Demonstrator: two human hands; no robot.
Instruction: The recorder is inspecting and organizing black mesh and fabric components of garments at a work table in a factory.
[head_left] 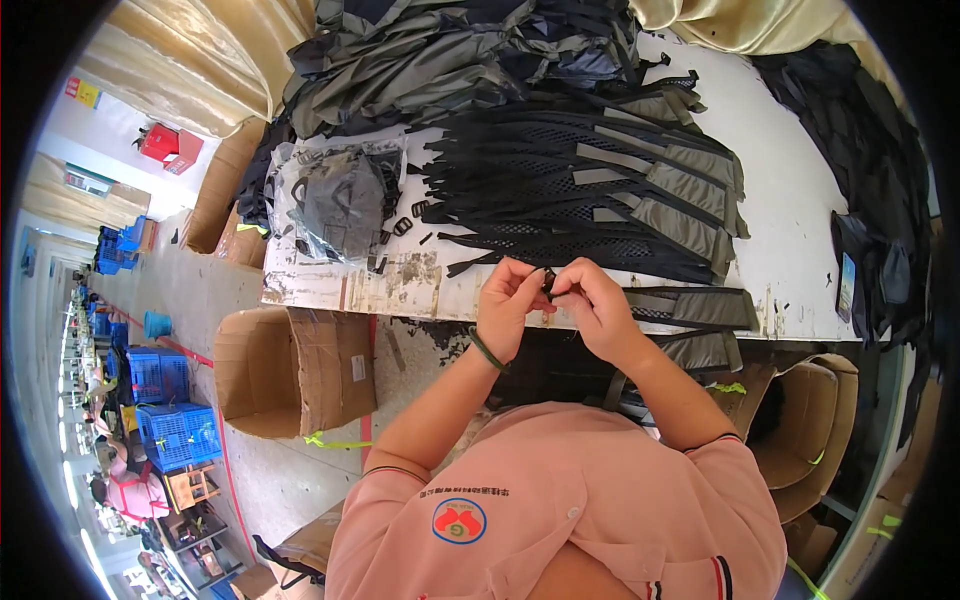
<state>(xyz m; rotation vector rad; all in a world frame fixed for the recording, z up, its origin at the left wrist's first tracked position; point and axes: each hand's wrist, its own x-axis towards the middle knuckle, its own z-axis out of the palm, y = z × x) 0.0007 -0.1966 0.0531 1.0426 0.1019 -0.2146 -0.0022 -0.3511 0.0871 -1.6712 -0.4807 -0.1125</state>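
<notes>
Both my hands are up over the near edge of the table [800, 215], and between them sits a small black buckle [548, 283] with a dark strap end. My left hand [507, 303] has thumb and forefinger closed tight on one side of it; my right hand [597, 305] is curled round the other side, fingertips pressed shut on the piece. The part is tiny and half hidden by my own fingers, so I judge a slip likely: it would drop past the table edge toward the open cardboard box [300, 365] or the floor. Just beyond, loose buckles [405, 222] by the plastic bag [335, 200] could get knocked, and the stacked padded straps [590, 190] farther in could snag my wrist.
</notes>
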